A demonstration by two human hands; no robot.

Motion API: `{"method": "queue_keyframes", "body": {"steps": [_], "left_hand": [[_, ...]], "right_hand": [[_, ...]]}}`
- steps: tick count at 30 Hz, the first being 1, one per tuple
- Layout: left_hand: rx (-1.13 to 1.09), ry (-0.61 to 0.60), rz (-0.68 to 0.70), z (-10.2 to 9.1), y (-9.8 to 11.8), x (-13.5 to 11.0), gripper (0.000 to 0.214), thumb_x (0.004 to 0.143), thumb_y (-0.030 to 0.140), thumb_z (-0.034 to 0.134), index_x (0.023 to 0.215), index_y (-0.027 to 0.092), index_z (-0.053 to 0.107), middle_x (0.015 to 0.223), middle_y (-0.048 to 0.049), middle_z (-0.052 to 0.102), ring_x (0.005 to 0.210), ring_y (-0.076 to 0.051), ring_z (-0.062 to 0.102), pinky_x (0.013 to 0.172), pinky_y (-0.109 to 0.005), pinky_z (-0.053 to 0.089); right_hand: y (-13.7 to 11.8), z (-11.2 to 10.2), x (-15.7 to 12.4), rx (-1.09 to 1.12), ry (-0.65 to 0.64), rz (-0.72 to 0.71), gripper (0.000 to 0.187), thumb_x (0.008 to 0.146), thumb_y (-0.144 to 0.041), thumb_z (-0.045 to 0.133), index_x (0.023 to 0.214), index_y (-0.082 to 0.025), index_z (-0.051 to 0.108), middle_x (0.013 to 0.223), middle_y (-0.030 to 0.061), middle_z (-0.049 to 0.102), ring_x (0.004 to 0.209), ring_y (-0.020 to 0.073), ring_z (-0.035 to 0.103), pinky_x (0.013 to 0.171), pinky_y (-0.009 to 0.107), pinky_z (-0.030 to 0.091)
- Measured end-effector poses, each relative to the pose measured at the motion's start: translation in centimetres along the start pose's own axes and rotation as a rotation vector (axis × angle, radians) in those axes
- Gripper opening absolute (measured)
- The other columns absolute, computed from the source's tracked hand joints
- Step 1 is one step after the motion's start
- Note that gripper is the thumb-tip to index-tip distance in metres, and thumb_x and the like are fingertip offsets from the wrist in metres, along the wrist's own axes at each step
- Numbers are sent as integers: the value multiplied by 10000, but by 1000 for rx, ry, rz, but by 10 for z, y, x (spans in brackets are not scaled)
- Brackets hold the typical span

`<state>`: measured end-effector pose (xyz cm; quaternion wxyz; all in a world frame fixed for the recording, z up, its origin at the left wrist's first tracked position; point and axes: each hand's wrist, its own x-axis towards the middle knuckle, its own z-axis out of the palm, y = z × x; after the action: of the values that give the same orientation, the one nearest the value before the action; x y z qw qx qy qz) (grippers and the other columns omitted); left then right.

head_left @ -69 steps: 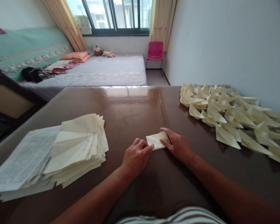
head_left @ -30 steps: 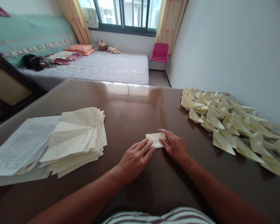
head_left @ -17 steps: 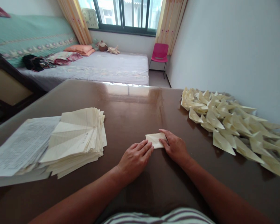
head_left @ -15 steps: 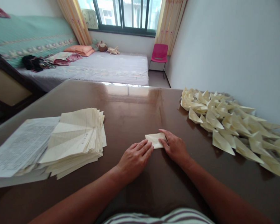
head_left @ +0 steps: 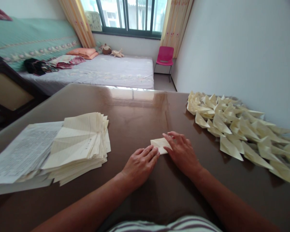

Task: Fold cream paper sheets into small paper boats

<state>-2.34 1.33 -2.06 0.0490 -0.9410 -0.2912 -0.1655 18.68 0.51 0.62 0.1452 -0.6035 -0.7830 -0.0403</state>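
Observation:
A small folded cream paper [head_left: 159, 144] lies on the brown table [head_left: 135, 109] in front of me. My left hand [head_left: 140, 163] rests flat beside it, fingers stretched out and fingertips touching its left corner. My right hand [head_left: 181, 151] lies over the paper's right part, fingers extended and pressing it down. Most of the paper's right half is hidden under that hand.
A stack of creased cream sheets [head_left: 79, 145] sits on printed pages [head_left: 21, 154] at the left. A heap of several folded paper shapes [head_left: 236, 125] runs along the white wall at the right. Beyond the table are a bed [head_left: 99, 69] and a pink chair [head_left: 165, 56].
My right hand has slid left over the folded paper, its fingers now flatter and covering more of it. My left hand's fingers uncurled earlier and have stayed in place since.

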Motion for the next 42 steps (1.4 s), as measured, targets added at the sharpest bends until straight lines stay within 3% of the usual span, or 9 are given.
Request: {"method": "queue_keyframes", "body": {"steps": [3, 5, 8, 14, 26, 31, 35, 38, 42], "left_hand": [[-1, -14, -2, 0, 0, 0, 309, 950, 242, 485, 1245, 192, 564, 1324, -52, 589, 1264, -209, 496, 952, -346, 426], [-4, -23, 3, 0, -1, -1, 310, 945, 255, 497, 1240, 192, 567, 1337, -48, 579, 1276, -207, 484, 966, -347, 414], [3, -12, -6, 0, -1, -1, 311, 954, 261, 479, 1250, 212, 560, 1335, -20, 583, 1265, -195, 494, 954, -345, 410], [32, 44, -14, -2, -2, 1, 264, 950, 278, 494, 1185, 227, 603, 1259, 6, 639, 1210, -172, 538, 934, -329, 395], [59, 93, -16, -5, -2, 2, 226, 925, 247, 525, 1087, 160, 655, 1155, -44, 683, 1096, -196, 594, 891, -346, 428], [-24, 107, -13, -6, -6, 7, 184, 931, 249, 506, 1013, 181, 656, 1069, -16, 698, 1050, -177, 605, 861, -324, 449], [-94, 22, -92, -6, -8, 10, 155, 936, 272, 495, 933, 208, 636, 1098, -1, 672, 1073, -190, 576, 848, -333, 462], [-114, 11, -213, -6, -10, 10, 208, 907, 323, 549, 1070, 207, 603, 1216, -45, 607, 1158, -231, 515, 927, -381, 446], [-116, 12, -318, -6, -13, 7, 474, 880, 408, 578, 1306, 220, 488, 1174, -82, 595, 1166, -271, 491, 946, -431, 438]], "right_hand": [[-13, -13, -13, -5, -99, -276, 442, 953, -351, 473, 1378, -230, 480, 1406, 91, 507, 1262, 255, 458, 1018, 409, 372], [-20, -14, -25, 10, -168, -362, 613, 902, -492, 525, 1402, -145, 451, 1418, 134, 490, 1283, 268, 447, 1046, 404, 356], [-24, -9, -39, -36, -220, -325, 825, 836, -631, 530, 1409, -47, 423, 1453, 196, 417, 1342, 305, 385, 1082, 433, 321], [-17, -10, -45, -164, -287, -182, 809, 875, -641, 444, 1377, -7, 453, 1443, 235, 397, 1332, 343, 401, 1038, 513, 349], [-20, -18, -36, -215, -216, -145, 424, 954, -320, 445, 1298, -99, 556, 1348, 164, 553, 1246, 296, 470, 1000, 520, 319], [-20, -15, -27, -245, -178, -183, 331, 948, -260, 473, 1193, -93, 619, 1240, 171, 620, 1159, 282, 506, 905, 456, 365], [-21, -14, -18, -258, -176, -165, 249, 951, -228, 459, 995, -118, 678, 1065, 157, 672, 1037, 285, 550, 815, 429, 390], [-11, -10, -13, -198, -157, -110, 247, 957, -301, 462, 925, -166, 665, 991, 114, 676, 975, 266, 562, 788, 402, 405], [8, 3, -12, -46, -75, -49, 391, 917, -463, 509, 1177, -181, 581, 1241, 119, 600, 1077, 267, 534, 825, 381, 437]]}}
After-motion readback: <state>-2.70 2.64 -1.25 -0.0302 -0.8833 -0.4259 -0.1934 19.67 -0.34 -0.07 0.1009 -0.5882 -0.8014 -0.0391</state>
